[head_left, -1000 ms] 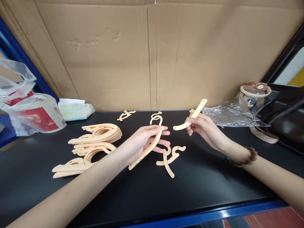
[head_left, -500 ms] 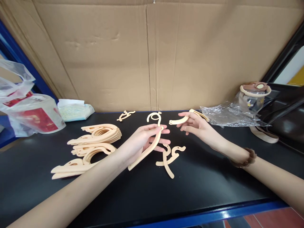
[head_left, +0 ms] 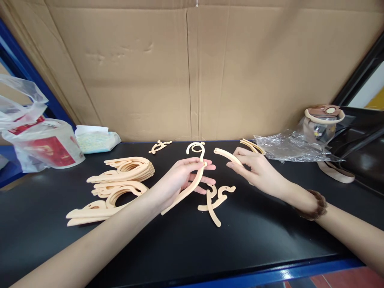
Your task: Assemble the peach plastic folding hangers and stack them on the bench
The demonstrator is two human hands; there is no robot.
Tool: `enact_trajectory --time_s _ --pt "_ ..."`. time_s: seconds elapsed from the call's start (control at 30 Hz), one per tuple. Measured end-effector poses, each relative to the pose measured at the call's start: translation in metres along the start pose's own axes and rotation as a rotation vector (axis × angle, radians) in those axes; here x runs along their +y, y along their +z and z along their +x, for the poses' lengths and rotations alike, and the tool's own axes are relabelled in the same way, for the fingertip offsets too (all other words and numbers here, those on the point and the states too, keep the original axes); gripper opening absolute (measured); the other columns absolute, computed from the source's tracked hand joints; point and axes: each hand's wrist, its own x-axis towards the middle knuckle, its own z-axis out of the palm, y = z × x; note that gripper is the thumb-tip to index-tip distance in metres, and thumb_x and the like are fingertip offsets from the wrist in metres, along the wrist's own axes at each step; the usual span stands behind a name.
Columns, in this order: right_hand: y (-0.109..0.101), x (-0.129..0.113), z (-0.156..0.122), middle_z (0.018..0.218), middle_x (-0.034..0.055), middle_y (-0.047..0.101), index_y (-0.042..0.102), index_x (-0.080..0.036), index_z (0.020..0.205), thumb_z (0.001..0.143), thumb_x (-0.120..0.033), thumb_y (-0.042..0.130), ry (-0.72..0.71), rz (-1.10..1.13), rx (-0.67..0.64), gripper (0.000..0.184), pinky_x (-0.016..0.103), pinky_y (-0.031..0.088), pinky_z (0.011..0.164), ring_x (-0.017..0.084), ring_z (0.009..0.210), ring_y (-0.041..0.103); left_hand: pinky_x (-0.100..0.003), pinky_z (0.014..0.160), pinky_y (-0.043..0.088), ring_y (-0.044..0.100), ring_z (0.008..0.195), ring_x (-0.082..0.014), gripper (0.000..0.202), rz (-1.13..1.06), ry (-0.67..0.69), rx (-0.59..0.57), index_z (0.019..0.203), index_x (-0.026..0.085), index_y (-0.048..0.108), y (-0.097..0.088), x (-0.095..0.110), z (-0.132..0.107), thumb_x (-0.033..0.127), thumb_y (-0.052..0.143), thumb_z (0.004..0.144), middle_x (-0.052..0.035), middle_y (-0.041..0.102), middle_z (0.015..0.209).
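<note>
Between the thumb and fingers of my left hand (head_left: 183, 178) is a beige folding hanger (head_left: 196, 181), its curled hook pointing away from me and one curved arm running back under the palm. My right hand (head_left: 255, 166) pinches a separate curved hanger arm (head_left: 226, 155), whose holed end points left toward the hook. The two pieces are apart. On the table below them lie loose hanger parts (head_left: 213, 205), crossing each other. Folded hangers lie stacked in two piles, a far pile (head_left: 126, 170) and a near pile (head_left: 102, 206), beside my left forearm.
At the back of the black table (head_left: 186, 256) lie small hanger pieces (head_left: 160, 146) and more curved arms (head_left: 252, 146). A tissue pack (head_left: 97, 140) and a bagged tub (head_left: 57, 144) stand left. Clear plastic wrap (head_left: 282, 148) and a strapped cup (head_left: 322, 124) are right. Cardboard (head_left: 135, 72) walls the back.
My right hand has turned and closed more firmly on the curved arm, lifting it clear of the other arms at the back. My left hand and its hanger stay nearly still.
</note>
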Motion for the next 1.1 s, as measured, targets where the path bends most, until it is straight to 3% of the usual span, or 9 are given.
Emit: enact_trajectory --time_s 0.17,0.37,0.53,0.77,0.9,1.0,1.1 --pt "0.0021 -0.0014 -0.0015 0.070 -0.0021 0.053 0.055 -0.020 0.093 0.098 -0.040 0.039 0.030 0.109 -0.136 0.026 0.026 0.035 0.057 0.012 0.060 0.047 -0.024 0.053 0.059 0.072 0.079 -0.0222 0.025 0.045 -0.007 -0.011 0.109 0.014 0.063 -0.0009 0.0003 0.0002 0.024 0.054 0.088 -0.0146 0.061 0.125" --pt "0.0012 -0.0053 0.0002 0.084 -0.0003 0.062 0.062 -0.021 0.093 0.099 -0.037 0.038 -0.106 -0.008 -0.147 0.030 0.030 0.035 0.075 0.015 0.079 0.053 -0.022 0.054 0.057 0.072 0.073 -0.0200 0.026 0.092 -0.019 -0.060 0.106 0.014 0.066 -0.0018 0.0007 -0.0013 0.029 0.058 0.087 -0.0141 0.064 0.120" --pt "0.0022 0.0014 0.0021 0.080 -0.0016 0.062 0.066 -0.025 0.096 0.097 -0.040 0.045 -0.148 -0.028 -0.173 0.026 0.032 0.030 0.076 0.015 0.078 0.050 -0.021 0.061 0.057 0.071 0.073 -0.0175 0.029 0.115 -0.023 -0.163 0.107 0.016 0.068 -0.0053 -0.0005 0.0007 0.034 0.061 0.086 -0.0126 0.066 0.119" --pt "-0.0024 0.0008 0.0022 0.074 -0.0015 0.058 0.069 -0.027 0.097 0.094 -0.043 0.049 -0.123 0.122 -0.231 0.026 0.032 0.029 0.078 0.014 0.074 0.047 -0.019 0.066 0.056 0.071 0.084 -0.0197 0.029 0.188 -0.050 -0.258 0.107 0.018 0.070 -0.0078 0.0001 0.0006 0.036 0.060 0.087 -0.0115 0.068 0.115" --pt "-0.0046 0.0012 0.0025 0.074 -0.0009 0.059 0.070 -0.027 0.100 0.093 -0.044 0.050 -0.123 0.150 -0.238 0.027 0.032 0.031 0.077 0.014 0.073 0.048 -0.020 0.064 0.056 0.072 0.081 -0.0197 0.030 0.183 -0.054 -0.268 0.109 0.018 0.069 -0.0071 -0.0003 -0.0003 0.036 0.060 0.088 -0.0119 0.069 0.112" --pt "-0.0048 0.0019 0.0027 0.075 -0.0005 0.059 0.070 -0.027 0.105 0.093 -0.044 0.052 -0.122 0.140 -0.244 0.028 0.031 0.032 0.076 0.014 0.073 0.049 -0.021 0.064 0.056 0.072 0.080 -0.0210 0.034 0.176 -0.068 -0.242 0.114 0.018 0.067 -0.0065 -0.0001 -0.0007 0.038 0.060 0.087 -0.0114 0.073 0.096" --pt "-0.0044 0.0015 0.0026 0.074 -0.0009 0.058 0.070 -0.028 0.105 0.092 -0.044 0.052 -0.109 0.150 -0.246 0.027 0.031 0.032 0.075 0.014 0.072 0.048 -0.022 0.065 0.056 0.072 0.079 -0.0201 0.035 0.164 -0.078 -0.235 0.118 0.020 0.065 -0.0050 0.0031 -0.0023 0.036 0.060 0.088 -0.0102 0.072 0.101"
